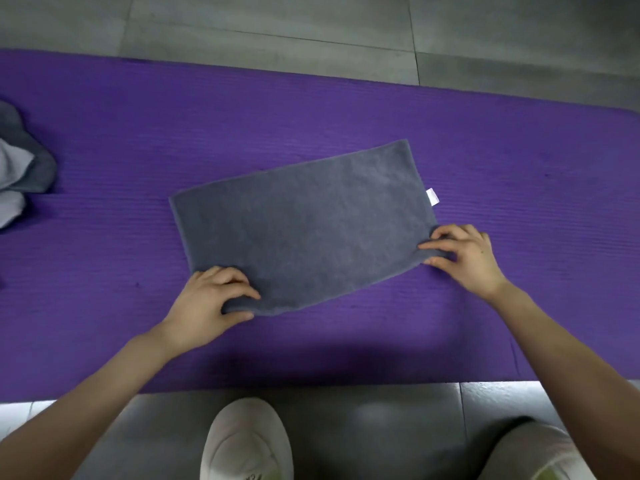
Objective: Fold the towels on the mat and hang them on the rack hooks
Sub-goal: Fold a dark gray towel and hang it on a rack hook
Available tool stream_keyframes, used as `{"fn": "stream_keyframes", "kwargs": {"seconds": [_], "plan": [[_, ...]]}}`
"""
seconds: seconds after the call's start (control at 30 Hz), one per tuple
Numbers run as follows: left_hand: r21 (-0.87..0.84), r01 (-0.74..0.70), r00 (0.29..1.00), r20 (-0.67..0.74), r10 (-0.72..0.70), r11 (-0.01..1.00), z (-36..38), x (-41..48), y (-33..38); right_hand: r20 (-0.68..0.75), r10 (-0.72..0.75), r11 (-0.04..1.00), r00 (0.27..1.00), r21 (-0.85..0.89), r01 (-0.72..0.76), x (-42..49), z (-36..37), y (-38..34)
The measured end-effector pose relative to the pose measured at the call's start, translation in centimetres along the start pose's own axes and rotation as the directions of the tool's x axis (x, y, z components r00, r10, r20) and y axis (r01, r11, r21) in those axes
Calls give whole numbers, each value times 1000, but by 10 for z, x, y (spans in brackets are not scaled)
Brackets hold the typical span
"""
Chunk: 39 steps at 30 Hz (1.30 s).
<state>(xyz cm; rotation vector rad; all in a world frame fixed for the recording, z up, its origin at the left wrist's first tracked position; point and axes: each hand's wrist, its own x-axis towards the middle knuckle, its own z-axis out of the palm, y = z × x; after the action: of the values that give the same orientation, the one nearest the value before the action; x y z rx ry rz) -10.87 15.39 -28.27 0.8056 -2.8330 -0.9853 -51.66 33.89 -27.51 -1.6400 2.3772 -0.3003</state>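
Two hands are at work here, and from the head camera, the only view there is, both are on the same dark grey towel (304, 223); it lies flat near the middle of the purple mat (138, 133), skewed so its far right corner sits highest in the picture. The left hand (207, 299) pinches the near left corner, fingers curled over the top and thumb along the edge; the right hand (464, 254) pinches the near right corner the same way, the cloth bunching a little between its fingers. I'd say they hold the two ends of the near long edge so that it can be lifted evenly and carried over to the far edge, which would halve the towel without a crooked crease; that is a guess from the grip, not something shown.

A small white label (432, 196) sticks out from the right short edge; it lies outside the grip. At the left border of the mat sits a rumpled heap of grey cloth (20, 164), probably more towels waiting; it is well apart from the one in hand. A pale shoe (247, 441) rests on the tiled floor (277, 26) just short of the mat. No rack or hooks show, so hanging looks some way off.
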Motion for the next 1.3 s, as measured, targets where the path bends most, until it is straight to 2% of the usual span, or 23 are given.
{"fn": "stream_keyframes", "kwargs": {"seconds": [0.07,0.17,0.27,0.33,0.4,0.5,0.57,0.7,0.77,0.83,0.9,0.97,1.03,1.1,1.17,1.3], "plan": [[-167,87,995,58,-78,982,-18,3,0,63,-14,1000,998,-5,14,-4,-8,-2],[-355,252,966,140,-216,900,-44,2,1,345,18,985,938,153,-75,-16,-25,-6],[-533,372,928,179,-328,760,-61,-2,-10,573,-49,847,818,457,-270,-28,-40,-13],[-587,405,911,193,-364,701,-70,-3,-12,626,-88,748,775,555,-364,-30,-46,-14],[-607,404,909,181,-376,685,-76,3,-13,599,-69,697,798,601,-391,-27,-51,-16],[-582,398,905,124,-407,709,-83,23,-17,457,58,637,887,667,-386,-10,-52,-21],[-567,391,905,93,-415,725,-89,42,-24,366,139,604,920,705,-372,7,-52,-22],[-557,400,897,77,-434,728,-100,80,-37,278,281,559,919,731,-392,48,-51,-23],[-587,418,882,80,-464,693,-105,92,-42,241,337,568,910,719,-401,68,-45,-22],[-600,433,888,157,-431,673,-109,96,-45,230,356,594,906,693,-409,83,-37,-22],[-547,442,895,211,-394,711,-107,93,-51,238,382,606,893,665,-437,90,-29,-22],[-530,394,905,79,-419,750,-101,92,-55,235,404,606,884,655,-451,91,-21,-19],[-599,325,878,-96,-469,732,-98,92,-60,195,430,596,881,672,-440,86,-14,-15],[-621,297,847,-179,-501,725,-96,94,-64,132,448,592,884,697,-405,81,-10,-12],[-521,347,827,-223,-517,780,-90,99,-69,99,454,613,885,686,-391,77,-5,-12],[-188,503,800,-266,-537,843,-75,106,-65,75,505,663,860,604,-442,78,2,-15]]}}
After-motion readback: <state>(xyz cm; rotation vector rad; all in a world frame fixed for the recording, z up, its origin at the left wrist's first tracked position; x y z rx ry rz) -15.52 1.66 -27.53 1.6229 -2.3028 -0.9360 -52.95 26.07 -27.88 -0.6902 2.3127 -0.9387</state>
